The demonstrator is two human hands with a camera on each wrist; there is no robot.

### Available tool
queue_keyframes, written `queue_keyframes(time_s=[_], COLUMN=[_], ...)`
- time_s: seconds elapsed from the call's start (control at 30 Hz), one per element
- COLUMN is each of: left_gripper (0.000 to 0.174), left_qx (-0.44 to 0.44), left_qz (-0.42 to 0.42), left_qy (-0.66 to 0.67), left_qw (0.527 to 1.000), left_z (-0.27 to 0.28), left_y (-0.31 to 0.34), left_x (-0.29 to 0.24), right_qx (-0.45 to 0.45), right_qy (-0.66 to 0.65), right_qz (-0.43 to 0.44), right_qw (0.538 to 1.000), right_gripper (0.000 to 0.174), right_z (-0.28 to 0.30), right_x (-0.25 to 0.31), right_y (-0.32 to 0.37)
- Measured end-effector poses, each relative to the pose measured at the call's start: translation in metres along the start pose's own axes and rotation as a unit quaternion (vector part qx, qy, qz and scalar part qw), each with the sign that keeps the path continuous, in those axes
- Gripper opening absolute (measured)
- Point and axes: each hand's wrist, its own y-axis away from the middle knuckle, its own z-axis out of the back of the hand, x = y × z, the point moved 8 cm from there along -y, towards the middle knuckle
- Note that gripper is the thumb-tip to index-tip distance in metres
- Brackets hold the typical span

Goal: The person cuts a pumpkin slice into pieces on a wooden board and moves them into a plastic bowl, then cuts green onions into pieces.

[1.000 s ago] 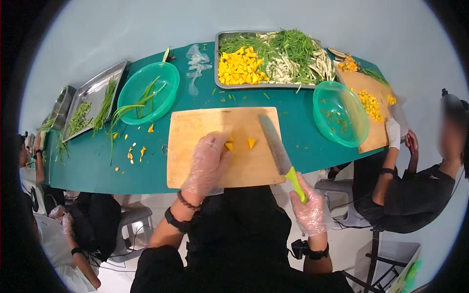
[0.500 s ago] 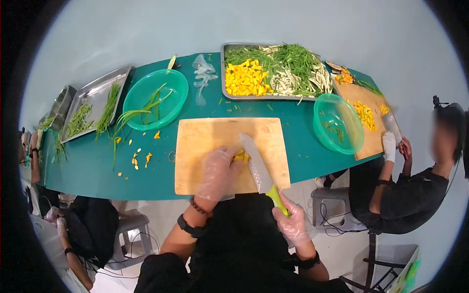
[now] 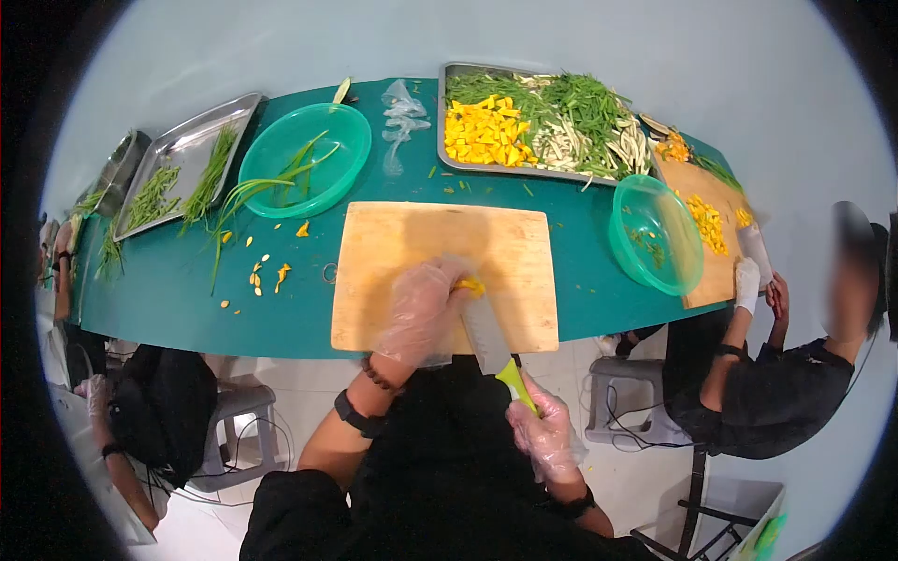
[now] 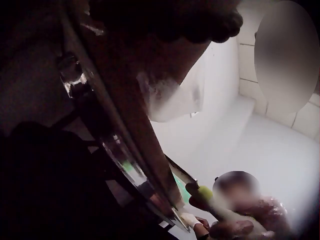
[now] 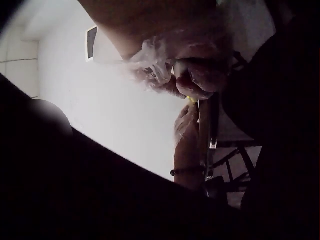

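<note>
On a wooden cutting board (image 3: 374, 252) my left hand (image 3: 421, 313), in a clear plastic glove, pinches a yellow pumpkin piece (image 3: 470, 284) at its fingertips. My right hand (image 3: 545, 428), gloved the same way, grips the lime-green handle of a kitchen knife (image 3: 485, 335). The blade lies over the front of the board, its tip close beside the pumpkin and the left fingers. In the right wrist view the curled right fingers (image 5: 200, 80) show around the handle. The left wrist view is dark, with the green handle (image 4: 205, 192) low in it.
A metal tray (image 3: 533, 172) of pumpkin chunks and cut vegetables stands behind the board. Green basins (image 3: 351, 192) (image 3: 625, 248) flank it, the left one with long green stalks. Seeds and scraps (image 3: 256, 279) lie at left. A person (image 3: 776, 393) cuts at another board (image 3: 692, 187) on the right.
The knife has swung in from the board's right side to beside the left hand. The small pumpkin pieces that lay loose near the left fingers have given way to one piece held at the fingertips.
</note>
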Motion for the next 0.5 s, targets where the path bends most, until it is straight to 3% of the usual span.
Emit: queue_keyframes(time_s=[0.2,0.4,0.5], left_gripper=[0.038,0.036,0.028], left_qx=[-0.003,-0.149,-0.198], left_qz=[0.007,0.11,0.226], left_qy=[0.049,0.222,0.267], left_qw=[0.999,0.957,0.916], left_z=[-0.005,0.015,0.026], left_y=[0.005,0.014,0.016], left_x=[0.012,0.029,0.039], right_qx=[0.012,0.019,0.012], right_qy=[-0.05,-0.13,-0.122], right_qz=[-0.03,-0.03,-0.004], right_qw=[0.998,0.991,0.992], right_gripper=[0.057,0.057,0.059], right_z=[-0.005,-0.003,0.001], right_x=[0.004,0.01,0.027], right_y=[0.0,0.0,-0.007])
